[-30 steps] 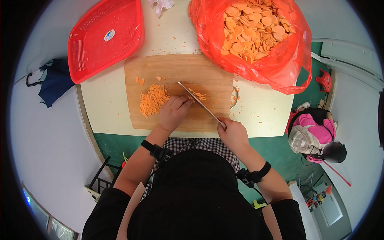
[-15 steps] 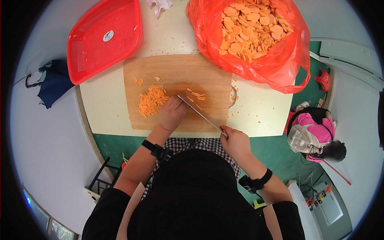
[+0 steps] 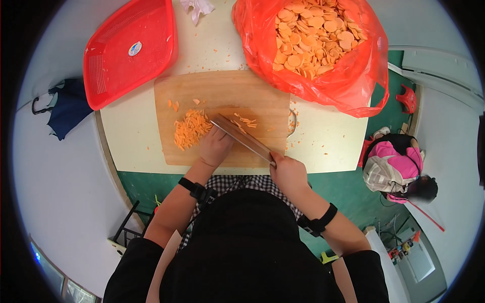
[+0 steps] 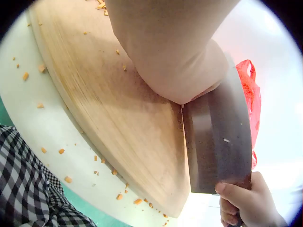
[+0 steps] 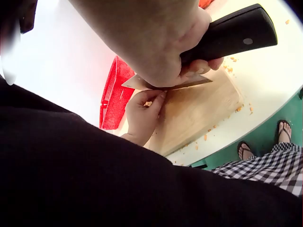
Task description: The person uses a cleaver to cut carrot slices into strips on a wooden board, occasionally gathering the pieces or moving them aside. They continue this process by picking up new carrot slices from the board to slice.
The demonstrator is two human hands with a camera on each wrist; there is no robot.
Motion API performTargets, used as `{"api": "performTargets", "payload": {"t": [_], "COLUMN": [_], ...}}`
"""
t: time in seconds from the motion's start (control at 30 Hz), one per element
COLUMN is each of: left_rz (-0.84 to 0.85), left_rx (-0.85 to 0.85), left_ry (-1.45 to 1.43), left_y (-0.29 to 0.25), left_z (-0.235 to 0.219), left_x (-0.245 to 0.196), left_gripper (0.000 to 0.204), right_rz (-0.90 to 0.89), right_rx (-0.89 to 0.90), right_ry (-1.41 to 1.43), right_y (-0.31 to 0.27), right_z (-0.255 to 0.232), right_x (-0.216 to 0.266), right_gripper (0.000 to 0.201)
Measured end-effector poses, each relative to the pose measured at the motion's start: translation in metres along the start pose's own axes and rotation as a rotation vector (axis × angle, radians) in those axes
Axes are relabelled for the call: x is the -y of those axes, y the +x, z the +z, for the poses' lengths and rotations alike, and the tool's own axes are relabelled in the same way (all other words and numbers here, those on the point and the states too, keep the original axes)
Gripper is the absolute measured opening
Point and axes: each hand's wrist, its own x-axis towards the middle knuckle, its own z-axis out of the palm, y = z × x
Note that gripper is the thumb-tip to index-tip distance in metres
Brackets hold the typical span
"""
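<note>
On the wooden board (image 3: 177, 86), my left hand (image 3: 215, 147) has its fingers curled beside the broad knife blade (image 3: 245, 140). A bit of orange shows within the bent thumb and forefinger of the left hand (image 5: 142, 116); the blade hides its fingertips in the head view. My right hand (image 3: 290, 174) grips the knife's black handle (image 5: 236, 35), the blade slanting up and left from it. Left of the blade lies a pile of orange strips (image 3: 191, 129); several loose strips (image 3: 246, 120) lie to its right. In the left wrist view the blade (image 4: 220, 137) stands edge-down against the board.
Beyond the board are a red basket (image 3: 129, 55) at left and a red bag (image 3: 348, 93) full of orange slices (image 3: 316, 30) at right. A crumpled white item (image 3: 198, 9) lies at the table's far edge. A person in pink (image 3: 394, 159) is off to the right.
The knife's far tip has come nearer and moved left, over the left fingertips, and more of the blade's side shows. The right hand moved slightly left. The left hand has stayed nearly in place.
</note>
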Motion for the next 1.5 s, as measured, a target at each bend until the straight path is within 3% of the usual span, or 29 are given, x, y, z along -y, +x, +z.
{"api": "performTargets", "payload": {"t": [0.13,0.63,1.07,1.37,1.47,1.5], "left_rz": [-0.011,-0.069,-0.057,-0.297,-0.299,-0.369], "left_rx": [0.001,-0.026,-0.056,-0.026,-0.087,-0.099], "left_ry": [-0.051,-0.035,0.006,-0.052,-0.028,-0.063], "left_y": [0.005,-0.002,0.001,0.018,0.025,0.028], "left_z": [-0.001,-0.001,-0.001,-0.019,-0.035,-0.041], "left_x": [-0.002,-0.003,-0.005,-0.002,0.007,0.009], "left_gripper": [0.013,0.009,0.009,0.014,0.014,0.015], "right_rz": [0.018,-0.024,-0.005,0.027,0.022,-0.033], "right_rx": [0.038,-0.055,0.016,-0.099,-0.163,-0.191], "right_ry": [0.164,0.06,0.024,0.104,-0.019,-0.145], "right_y": [0.009,-0.02,0.009,-0.009,-0.023,-0.027], "right_z": [-0.005,-0.008,-0.004,-0.018,-0.023,-0.026], "right_x": [-0.004,-0.014,0.002,-0.007,-0.019,-0.022], "right_gripper": [0.021,0.019,0.02,0.023,0.025,0.026]}}
